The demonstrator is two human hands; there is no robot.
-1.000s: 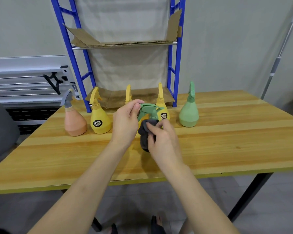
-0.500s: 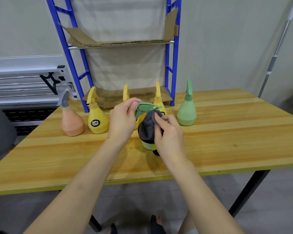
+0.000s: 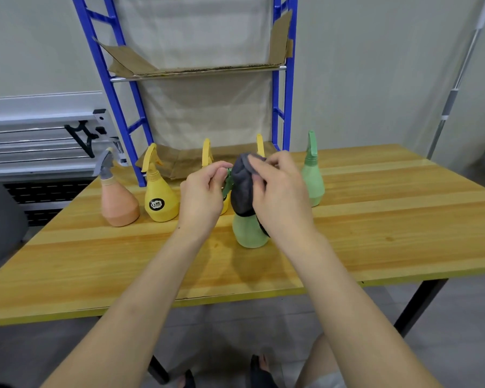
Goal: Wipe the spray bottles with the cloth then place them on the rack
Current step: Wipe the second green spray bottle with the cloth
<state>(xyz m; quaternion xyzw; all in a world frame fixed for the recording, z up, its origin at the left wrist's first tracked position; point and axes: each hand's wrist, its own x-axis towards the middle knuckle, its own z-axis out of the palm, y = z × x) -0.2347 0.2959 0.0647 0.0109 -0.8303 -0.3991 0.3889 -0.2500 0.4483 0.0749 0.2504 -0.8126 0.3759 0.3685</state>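
At nine o'clock on the yellow wooden surface (image 3: 375, 219) stands a peach-coloured plastic spray bottle with a grey trigger (image 3: 118, 201), and just beside it a yellow plastic spray bottle with a round black label (image 3: 160, 201). Behind them, at eleven to twelve o'clock, rises the blue metal rack with cardboard-lined shelves (image 3: 280, 88); none of the bottles we see sits on it yet.

Our left hand (image 3: 202, 197) pinches the green trigger head of the pale green plastic spray bottle (image 3: 248, 232) we are cleaning; the bottle stands at the centre of the surface. Two more yellow bottles stand behind our hands, mostly hidden, so we cannot say much of them. Our right hand (image 3: 280, 194) grips the dark grey cloth (image 3: 241, 189), which is draped over the bottle's neck and shoulder.

We judge the wiping to be midway: the top is covered, the lower body bare. To do it well, we should keep the pinch on the trigger firm so the bottle does not spin or tip, draw the cloth downward around the whole body, and mind the neighbours close behind.

At two o'clock a second pale green plastic spray bottle (image 3: 312, 180) waits, just beside our right hand.
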